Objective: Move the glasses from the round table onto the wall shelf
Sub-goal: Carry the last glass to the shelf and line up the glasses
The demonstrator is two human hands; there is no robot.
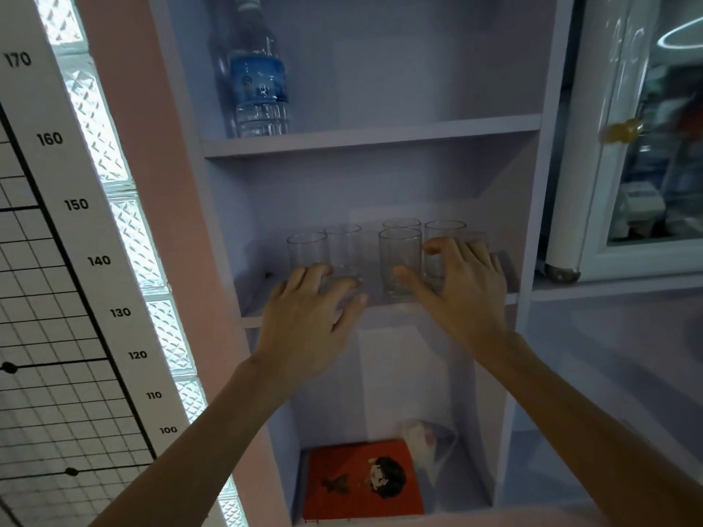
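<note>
Several clear drinking glasses stand upright on the middle board of the lilac wall shelf (509, 298). My left hand (308, 321) is at the shelf's front edge with its fingers spread, fingertips at the base of the front left glass (306, 249) and its neighbour (343, 245). My right hand (460, 287) is spread in front of the right glass (445, 232), with the thumb across the lower part of the middle front glass (400, 252). Another glass (401, 223) stands behind. Neither hand is closed around a glass. The round table is out of view.
A water bottle (260, 89) stands on the board above. In the compartment below lie an orange book (361, 481) and a crumpled clear bag (426, 439). A height chart (76, 260) hangs on the left, and a glass-door fridge (627, 146) stands on the right.
</note>
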